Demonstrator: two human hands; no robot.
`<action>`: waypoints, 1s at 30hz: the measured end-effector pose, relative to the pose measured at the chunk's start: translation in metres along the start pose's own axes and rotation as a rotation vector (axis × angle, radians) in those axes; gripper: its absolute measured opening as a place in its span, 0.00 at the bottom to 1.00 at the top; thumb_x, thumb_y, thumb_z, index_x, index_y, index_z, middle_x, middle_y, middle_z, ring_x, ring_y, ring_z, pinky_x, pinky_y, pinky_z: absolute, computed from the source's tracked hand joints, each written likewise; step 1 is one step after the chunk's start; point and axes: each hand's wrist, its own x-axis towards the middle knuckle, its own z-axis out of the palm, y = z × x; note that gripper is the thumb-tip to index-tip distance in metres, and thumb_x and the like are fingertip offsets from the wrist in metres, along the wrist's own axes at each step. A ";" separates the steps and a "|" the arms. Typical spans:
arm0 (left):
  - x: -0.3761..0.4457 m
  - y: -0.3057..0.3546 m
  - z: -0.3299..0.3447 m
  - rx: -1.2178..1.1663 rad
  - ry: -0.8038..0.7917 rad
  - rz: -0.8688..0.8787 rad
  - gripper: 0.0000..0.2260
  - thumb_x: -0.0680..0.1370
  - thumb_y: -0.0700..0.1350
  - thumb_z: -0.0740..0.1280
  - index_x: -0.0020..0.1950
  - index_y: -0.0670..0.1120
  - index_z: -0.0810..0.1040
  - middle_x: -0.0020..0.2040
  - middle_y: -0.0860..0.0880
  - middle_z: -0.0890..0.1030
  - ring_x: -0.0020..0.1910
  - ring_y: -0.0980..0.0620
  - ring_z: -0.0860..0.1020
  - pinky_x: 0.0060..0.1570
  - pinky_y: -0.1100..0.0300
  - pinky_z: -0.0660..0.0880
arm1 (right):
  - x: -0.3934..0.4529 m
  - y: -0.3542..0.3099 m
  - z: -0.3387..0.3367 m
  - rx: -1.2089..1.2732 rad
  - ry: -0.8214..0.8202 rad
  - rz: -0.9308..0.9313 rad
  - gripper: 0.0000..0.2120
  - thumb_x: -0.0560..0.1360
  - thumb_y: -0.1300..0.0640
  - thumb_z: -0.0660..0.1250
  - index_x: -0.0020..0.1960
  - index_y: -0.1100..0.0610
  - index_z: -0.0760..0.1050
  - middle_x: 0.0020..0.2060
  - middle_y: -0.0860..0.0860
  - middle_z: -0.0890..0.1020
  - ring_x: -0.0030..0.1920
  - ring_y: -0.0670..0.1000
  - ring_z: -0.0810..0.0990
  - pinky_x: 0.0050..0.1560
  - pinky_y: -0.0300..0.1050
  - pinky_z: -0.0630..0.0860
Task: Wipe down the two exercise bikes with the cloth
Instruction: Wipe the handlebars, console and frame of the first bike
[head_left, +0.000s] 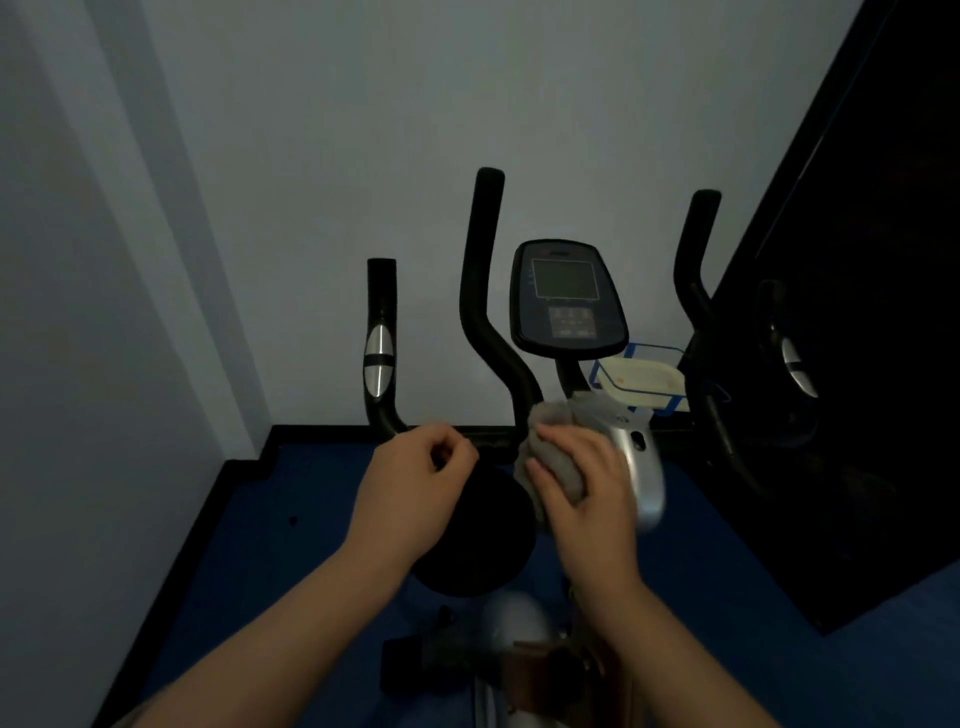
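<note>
An exercise bike stands in front of me, with a black console (569, 299), tall black handlebars (480, 291) and a silver frame post (641, 473). My right hand (582, 478) grips a grey cloth (553, 447) and presses it against the post just below the console stem. My left hand (415, 473) hovers left of it with curled fingers, over the black round seat (483, 540); whether it holds anything is hidden. A shorter black handle with silver grip plates (379, 358) stands further left.
A white wall is straight ahead and a curtain hangs on the left. A dark mirror-like panel (857, 312) fills the right side. A blue-framed tray (641, 382) sits behind the bike on the blue floor (291, 519).
</note>
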 end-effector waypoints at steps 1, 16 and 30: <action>0.001 0.001 0.000 0.009 0.005 -0.002 0.08 0.75 0.52 0.64 0.37 0.55 0.80 0.34 0.56 0.80 0.34 0.58 0.78 0.35 0.55 0.76 | 0.010 0.000 -0.002 -0.057 -0.036 -0.049 0.14 0.73 0.62 0.71 0.57 0.49 0.79 0.54 0.46 0.78 0.57 0.48 0.74 0.58 0.38 0.69; -0.008 -0.008 0.000 0.081 -0.023 -0.029 0.10 0.79 0.53 0.62 0.38 0.56 0.76 0.34 0.57 0.79 0.34 0.58 0.77 0.31 0.56 0.73 | 0.059 -0.024 -0.004 -0.115 -0.194 -0.246 0.23 0.72 0.60 0.72 0.65 0.51 0.73 0.60 0.48 0.77 0.63 0.46 0.72 0.68 0.34 0.63; -0.023 -0.011 0.006 0.077 0.079 -0.061 0.18 0.82 0.51 0.51 0.34 0.51 0.67 0.33 0.51 0.72 0.35 0.51 0.71 0.31 0.56 0.63 | 0.076 -0.040 0.010 -0.477 -0.678 -0.427 0.14 0.77 0.54 0.65 0.62 0.52 0.75 0.53 0.48 0.82 0.57 0.50 0.78 0.75 0.42 0.46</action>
